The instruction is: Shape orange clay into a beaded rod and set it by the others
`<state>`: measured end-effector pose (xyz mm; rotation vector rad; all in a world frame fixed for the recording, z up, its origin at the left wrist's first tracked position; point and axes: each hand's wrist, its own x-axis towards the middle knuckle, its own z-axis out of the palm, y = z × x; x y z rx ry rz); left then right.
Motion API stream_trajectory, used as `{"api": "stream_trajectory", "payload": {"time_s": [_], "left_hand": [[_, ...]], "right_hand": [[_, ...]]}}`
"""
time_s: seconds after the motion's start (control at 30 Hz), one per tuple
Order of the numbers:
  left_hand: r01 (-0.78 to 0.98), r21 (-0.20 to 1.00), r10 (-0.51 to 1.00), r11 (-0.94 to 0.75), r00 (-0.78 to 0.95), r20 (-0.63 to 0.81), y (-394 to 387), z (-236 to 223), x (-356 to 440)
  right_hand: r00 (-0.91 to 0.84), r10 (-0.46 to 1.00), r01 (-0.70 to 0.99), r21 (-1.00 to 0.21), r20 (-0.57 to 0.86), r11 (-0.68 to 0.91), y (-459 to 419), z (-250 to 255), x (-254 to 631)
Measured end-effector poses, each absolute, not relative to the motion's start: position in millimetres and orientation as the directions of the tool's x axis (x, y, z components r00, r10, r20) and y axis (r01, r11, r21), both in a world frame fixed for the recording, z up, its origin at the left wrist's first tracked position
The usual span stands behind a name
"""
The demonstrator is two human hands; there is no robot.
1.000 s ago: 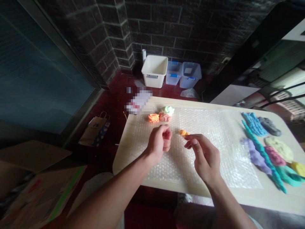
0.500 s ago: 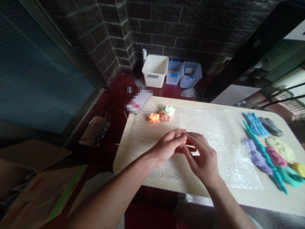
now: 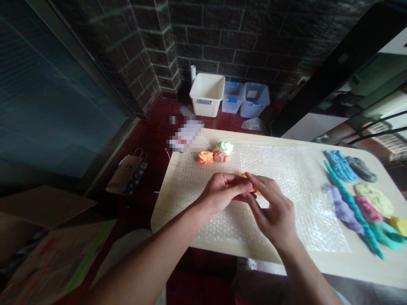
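Between the fingertips of both hands is a small piece of yellow-orange modelling clay (image 3: 253,190), mostly covered by the fingers. My left hand (image 3: 224,190) pinches it from the left, thumb on top. From the right, my right hand (image 3: 270,205) grips it between thumb and fingers. Both hands are over a sheet of bubble wrap (image 3: 280,165). Beyond them, an orange clay lump (image 3: 205,157), a brown clay lump (image 3: 221,156) and a pale green clay lump (image 3: 225,146) sit close together.
On the table's right lie several clay pieces, among them a blue slab (image 3: 340,165), a grey lump (image 3: 361,168), a long teal roll (image 3: 352,207) and a purple piece (image 3: 345,209). A white bin (image 3: 206,106) and clear boxes (image 3: 254,106) stand on the floor by the wall.
My left hand, a loose fist apart a second ago, has moved right to meet my right hand. Both now grip the yellow-orange clay, which my right hand held alone before.
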<state>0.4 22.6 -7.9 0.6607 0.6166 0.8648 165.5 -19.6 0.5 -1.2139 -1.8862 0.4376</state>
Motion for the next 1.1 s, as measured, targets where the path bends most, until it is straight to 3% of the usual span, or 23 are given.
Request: {"api": "stream_trajectory", "payload": {"time_s": [0.07, 0.13, 0.23, 0.33, 0.4, 0.5, 0.7, 0.97, 1.1], "left_hand": [[-0.447, 0.759, 0.835, 0.473, 0.503, -0.225, 22, -7, 1], [-0.42, 0.775, 0.84, 0.473, 0.48, -0.252, 22, -5, 1], [-0.417, 0.782, 0.871, 0.463, 0.38, -0.312, 25, -4, -2], [-0.414, 0.806, 0.901, 0.423, 0.29, -0.323, 29, -5, -5], [-0.383, 0.828, 0.907, 0.408, 0.272, -0.321, 30, -6, -6], [-0.338, 0.856, 0.913, 0.392, 0.255, -0.317, 31, -6, -5], [-0.314, 0.881, 0.931, 0.354, 0.204, -0.302, 31, -8, -5], [-0.307, 0.889, 0.937, 0.34, 0.194, -0.291, 31, -6, -5], [-0.308, 0.889, 0.937, 0.338, 0.193, -0.29, 31, -5, -5]], "right_hand": [[-0.179, 0.881, 0.566, -0.686, 0.438, 0.456, -20, -2, 166], [-0.076, 0.923, 0.499, -0.787, 0.378, 0.363, -19, -3, 166], [0.191, 0.965, 0.085, -0.982, 0.182, 0.168, -13, 0, 170], [0.21, 0.972, -0.431, -0.902, -0.107, -0.006, -6, 8, 178], [0.149, 0.952, -0.57, -0.81, -0.269, -0.14, -5, 14, 181], [0.181, 0.909, -0.573, -0.792, -0.375, -0.212, -5, 19, 180], [0.211, 0.927, -0.407, -0.89, -0.312, -0.207, -8, 22, 173], [0.017, 0.938, -0.6, -0.754, -0.345, -0.267, -6, 22, 188], [0.122, 0.934, -0.625, -0.757, -0.336, -0.19, -1, 17, 183]]}}
